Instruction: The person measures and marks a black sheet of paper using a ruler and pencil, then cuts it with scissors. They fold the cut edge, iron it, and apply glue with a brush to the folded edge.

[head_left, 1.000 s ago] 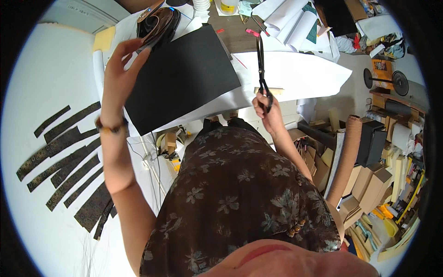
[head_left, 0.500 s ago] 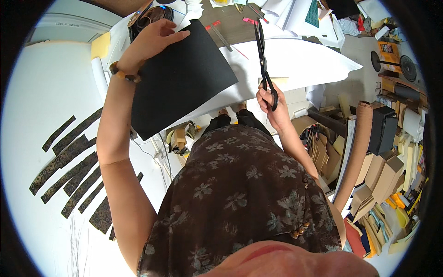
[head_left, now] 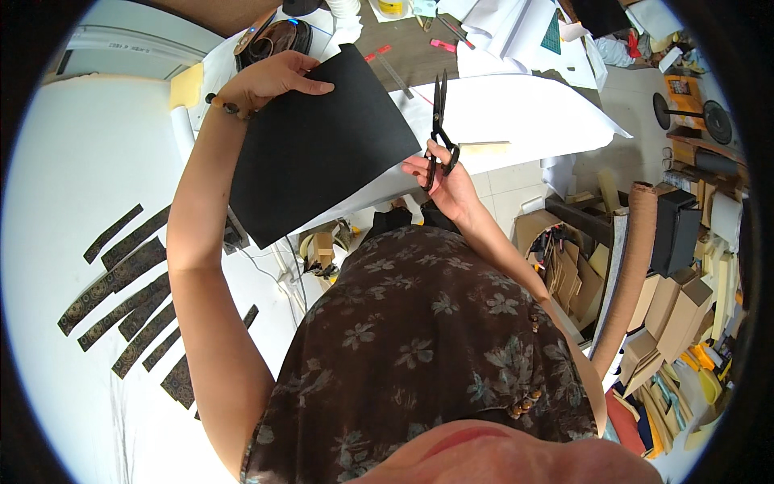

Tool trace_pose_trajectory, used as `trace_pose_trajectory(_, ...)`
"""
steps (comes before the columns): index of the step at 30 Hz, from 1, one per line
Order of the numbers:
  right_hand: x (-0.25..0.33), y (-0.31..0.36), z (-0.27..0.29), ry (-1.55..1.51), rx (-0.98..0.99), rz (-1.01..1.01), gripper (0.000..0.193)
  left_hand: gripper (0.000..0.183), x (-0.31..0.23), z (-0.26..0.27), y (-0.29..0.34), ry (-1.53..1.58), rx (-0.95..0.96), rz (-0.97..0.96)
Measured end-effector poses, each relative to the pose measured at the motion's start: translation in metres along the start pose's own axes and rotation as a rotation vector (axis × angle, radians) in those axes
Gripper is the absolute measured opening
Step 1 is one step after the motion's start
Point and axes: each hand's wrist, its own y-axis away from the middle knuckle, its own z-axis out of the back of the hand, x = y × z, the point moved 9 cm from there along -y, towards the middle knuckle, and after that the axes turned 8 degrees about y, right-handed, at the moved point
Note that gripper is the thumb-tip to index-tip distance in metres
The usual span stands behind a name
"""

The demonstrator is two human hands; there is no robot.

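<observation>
"Where is the room to move?"

"To the right of a black sheet (head_left: 322,149), white paper (head_left: 532,117) spreads across the worktable (head_left: 417,58), a pale bar (head_left: 485,148) near its front edge. The sheet lies aslant, its lowest corner jutting past that edge."

"What is different from half a second ago?"

"The scissors (head_left: 438,121) are lower and nearer the sheet's right corner, their tips now clear of the pink marker (head_left: 443,45). The left hand (head_left: 278,79) stays at the sheet's upper left."

"And the grip?"

"Fingers of the right hand (head_left: 446,184) curl around the scissors' handles, blades pointing away from the body, tips parted by a narrow gap. The left thumb reaches over the sheet; whether those fingers pinch it, one cannot tell."
</observation>
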Motion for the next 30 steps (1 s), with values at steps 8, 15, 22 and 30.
trace_pose_trajectory(8, 0.002, 0.008, -0.011, -0.132, -0.053, -0.036, 0.029, 0.065, 0.015, -0.001, 0.022, -0.079, -0.194, 0.041)
trace_pose_trajectory(15, 0.033, 0.028, -0.043, -0.158, 0.038, 0.088, 0.022, 0.045, -0.064, -0.014, 0.131, 0.282, -0.103, -0.418)
trace_pose_trajectory(22, 0.127, 0.041, -0.092, 0.208, 0.150, 0.517, 0.047, 0.019, -0.021, -0.047, 0.177, 0.256, -0.369, -0.519)
trace_pose_trajectory(30, 0.148, 0.043, -0.145, 0.451, 0.593, 0.795, 0.059, 0.046, 0.098, -0.127, 0.185, 0.113, -0.777, -0.847)
